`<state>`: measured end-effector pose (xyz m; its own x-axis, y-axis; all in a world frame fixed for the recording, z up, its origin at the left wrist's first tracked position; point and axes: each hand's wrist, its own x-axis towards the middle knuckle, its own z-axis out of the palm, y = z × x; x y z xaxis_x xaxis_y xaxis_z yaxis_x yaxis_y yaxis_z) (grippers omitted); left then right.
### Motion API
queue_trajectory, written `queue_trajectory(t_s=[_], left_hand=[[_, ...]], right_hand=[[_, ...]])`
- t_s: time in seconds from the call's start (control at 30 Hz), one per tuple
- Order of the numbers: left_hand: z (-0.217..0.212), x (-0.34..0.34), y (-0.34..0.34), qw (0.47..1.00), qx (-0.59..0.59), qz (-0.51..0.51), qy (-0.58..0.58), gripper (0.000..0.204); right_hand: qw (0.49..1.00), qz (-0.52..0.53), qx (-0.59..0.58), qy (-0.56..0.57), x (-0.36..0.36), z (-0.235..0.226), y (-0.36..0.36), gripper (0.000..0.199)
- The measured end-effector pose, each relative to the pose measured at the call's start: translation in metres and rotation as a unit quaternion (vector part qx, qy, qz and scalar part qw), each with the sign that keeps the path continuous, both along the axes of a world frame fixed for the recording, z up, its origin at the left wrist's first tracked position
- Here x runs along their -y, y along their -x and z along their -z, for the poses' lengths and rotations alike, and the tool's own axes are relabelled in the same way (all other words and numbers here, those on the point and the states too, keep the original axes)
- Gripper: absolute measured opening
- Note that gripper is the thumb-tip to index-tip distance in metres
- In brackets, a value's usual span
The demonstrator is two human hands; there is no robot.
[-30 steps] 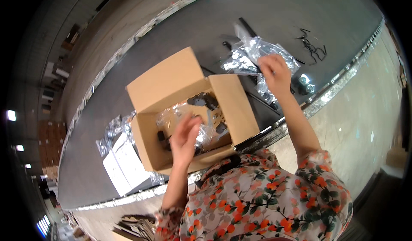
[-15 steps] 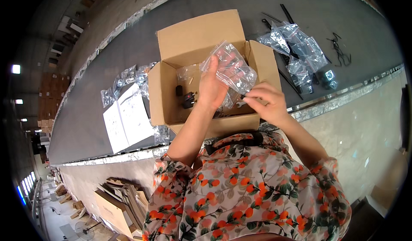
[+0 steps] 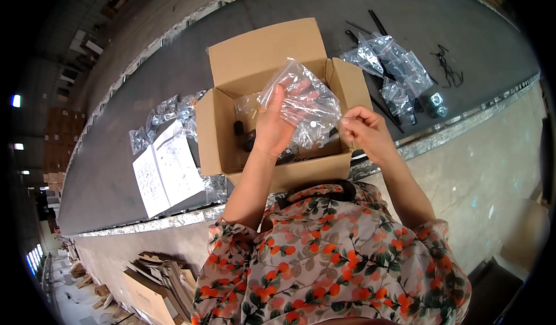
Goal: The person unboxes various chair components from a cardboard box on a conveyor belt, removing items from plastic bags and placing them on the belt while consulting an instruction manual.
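A person's bare hands hang above an open cardboard box (image 3: 289, 173) on a dark counter (image 3: 116, 145). The left hand (image 3: 273, 129) grasps a clear bag (image 3: 315, 104), thumb in front and fingers showing through the plastic. Half a second ago the right hand (image 3: 369, 133) was over the box, near the bag's lower corner; now it is farther right, fingertips drawn together at the bag's right edge, though I cannot tell whether they grip it. The bag looks more spread out, which suggests the work at this moment is on the bag itself. It is above the box's opening, tilted, its long axis running from upper left to lower right; I cannot tell which end is its mouth. Printed paper (image 3: 167, 171) lies left of the box; more clear bags (image 3: 420, 73) and black bent rods (image 3: 446, 70) lie right.
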<state>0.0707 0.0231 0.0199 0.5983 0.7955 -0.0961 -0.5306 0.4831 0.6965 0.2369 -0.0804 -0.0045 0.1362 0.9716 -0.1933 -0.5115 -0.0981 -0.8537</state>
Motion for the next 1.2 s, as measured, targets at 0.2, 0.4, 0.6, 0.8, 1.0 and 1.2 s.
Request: queue_trajectory(t_s=[0.2, 0.4, 0.6, 0.8, 1.0, 1.2], left_hand=[[-0.001, 0.003, -0.003, 0.995, -0.064, 0.029, -0.065, 0.035], [-0.002, 0.013, -0.005, 0.954, -0.232, 0.012, -0.188, 0.023], [-0.007, 0.017, -0.003, 0.895, -0.35, 0.038, -0.274, 0.017], [0.003, 0.016, -0.001, 0.771, -0.348, -0.086, -0.526, 0.009], [-0.003, 0.015, -0.011, 0.614, -0.345, -0.14, -0.696, 0.015], [0.011, 0.019, -0.014, 0.528, -0.377, -0.162, -0.743, 0.019]], right_hand=[[0.994, 0.056, 0.09, -0.007, -0.01, -0.009, -0.019, 0.01], [0.967, 0.051, 0.224, -0.113, -0.032, -0.045, -0.013, 0.022], [0.907, -0.048, 0.393, -0.144, -0.039, -0.054, -0.019, 0.022], [0.916, -0.086, 0.377, -0.11, -0.032, -0.052, -0.015, 0.014], [0.944, -0.105, 0.305, -0.067, -0.017, -0.031, -0.003, 0.015], [0.931, -0.11, 0.347, -0.019, -0.016, -0.014, 0.0, 0.024]])
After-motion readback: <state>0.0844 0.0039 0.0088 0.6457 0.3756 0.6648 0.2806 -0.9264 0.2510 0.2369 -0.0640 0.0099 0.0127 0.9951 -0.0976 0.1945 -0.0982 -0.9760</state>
